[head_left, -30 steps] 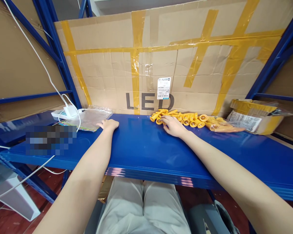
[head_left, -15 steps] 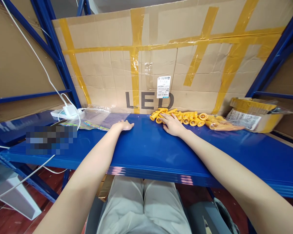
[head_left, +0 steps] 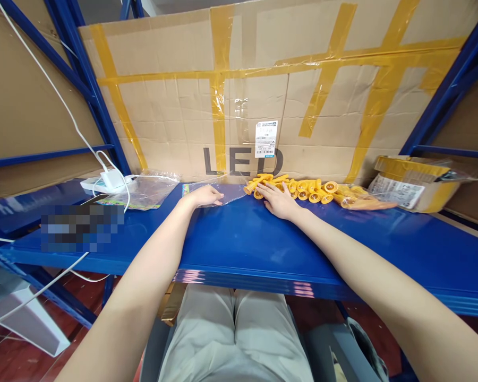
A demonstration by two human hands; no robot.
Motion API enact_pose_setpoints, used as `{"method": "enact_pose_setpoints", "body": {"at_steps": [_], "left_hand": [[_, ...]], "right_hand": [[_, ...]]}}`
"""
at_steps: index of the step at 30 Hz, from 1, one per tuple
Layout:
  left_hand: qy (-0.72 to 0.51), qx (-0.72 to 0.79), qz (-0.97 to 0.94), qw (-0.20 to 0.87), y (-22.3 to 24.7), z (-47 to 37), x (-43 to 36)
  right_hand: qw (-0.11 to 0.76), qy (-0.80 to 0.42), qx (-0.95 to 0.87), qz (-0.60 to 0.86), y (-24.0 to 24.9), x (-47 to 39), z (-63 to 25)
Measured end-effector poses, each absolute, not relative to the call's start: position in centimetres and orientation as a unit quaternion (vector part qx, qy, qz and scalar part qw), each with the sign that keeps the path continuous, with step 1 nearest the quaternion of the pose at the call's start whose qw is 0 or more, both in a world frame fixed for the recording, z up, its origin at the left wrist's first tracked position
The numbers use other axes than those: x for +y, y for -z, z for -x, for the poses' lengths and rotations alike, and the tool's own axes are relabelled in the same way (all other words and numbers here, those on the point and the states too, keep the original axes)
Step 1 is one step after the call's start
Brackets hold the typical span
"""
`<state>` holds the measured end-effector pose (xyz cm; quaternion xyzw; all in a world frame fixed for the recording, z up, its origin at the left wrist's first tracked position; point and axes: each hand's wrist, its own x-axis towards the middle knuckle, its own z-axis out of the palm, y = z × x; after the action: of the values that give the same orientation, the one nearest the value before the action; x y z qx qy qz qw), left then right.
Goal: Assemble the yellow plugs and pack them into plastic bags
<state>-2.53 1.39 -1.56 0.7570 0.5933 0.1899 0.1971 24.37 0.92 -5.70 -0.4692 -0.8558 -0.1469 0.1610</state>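
Observation:
My left hand [head_left: 204, 196] has its fingers closed on a clear plastic bag [head_left: 234, 192], which lies on the blue shelf and reaches toward the yellow pieces. Colourful print shows on the bag behind my wrist. Flat on the left part of a row of yellow, cone-ended pieces [head_left: 314, 197] rests my right hand [head_left: 279, 202], fingers stretched out and holding nothing visible. More yellow pieces lie in a clear bag [head_left: 360, 198] at the row's right end. Other clear bags [head_left: 153, 190] with a coloured edge lie left of my left hand.
A large cardboard sheet [head_left: 163, 116] stands behind the blue shelf [head_left: 255, 244]. At the left are a white power strip with a charger [head_left: 112, 179], cables and a blurred dark object [head_left: 82, 223]. A taped box [head_left: 412, 185] sits at the right.
A clear bag has slid right from the bags at the left, along with my left hand, whose fingers have closed on it. My right hand stays at the yellow pieces, its fingers slightly shifted.

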Motion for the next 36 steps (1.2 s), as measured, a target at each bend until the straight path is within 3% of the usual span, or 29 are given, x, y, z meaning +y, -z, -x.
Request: {"method": "enact_pose_setpoints", "body": {"at_steps": [7, 10, 18, 26, 36], "left_hand": [[-0.116, 0.684, -0.72, -0.029, 1.2, 1.1, 0.7], [-0.078, 0.722, -0.683, -0.077, 1.3, 0.4, 0.2], [0.028, 0.754, -0.655, -0.047, 1.7, -1.4, -0.3], [0.044, 0.751, -0.659, -0.008, 1.9, 0.2, 0.5], [0.017, 0.746, -0.666, 0.006, 2.5, 0.9, 1.1]], "right_hand": [[0.119, 0.14, -0.855, 0.484, 5.5, 0.9, -23.6], [0.105, 0.141, -0.853, 0.491, 5.3, 0.8, -23.3], [0.051, 0.195, -0.816, 0.541, 4.8, 0.2, -22.0], [-0.003, 0.165, -0.797, 0.582, 3.5, -0.5, -20.1], [0.125, 0.181, -0.751, 0.622, 4.7, 0.1, -19.6]]}}
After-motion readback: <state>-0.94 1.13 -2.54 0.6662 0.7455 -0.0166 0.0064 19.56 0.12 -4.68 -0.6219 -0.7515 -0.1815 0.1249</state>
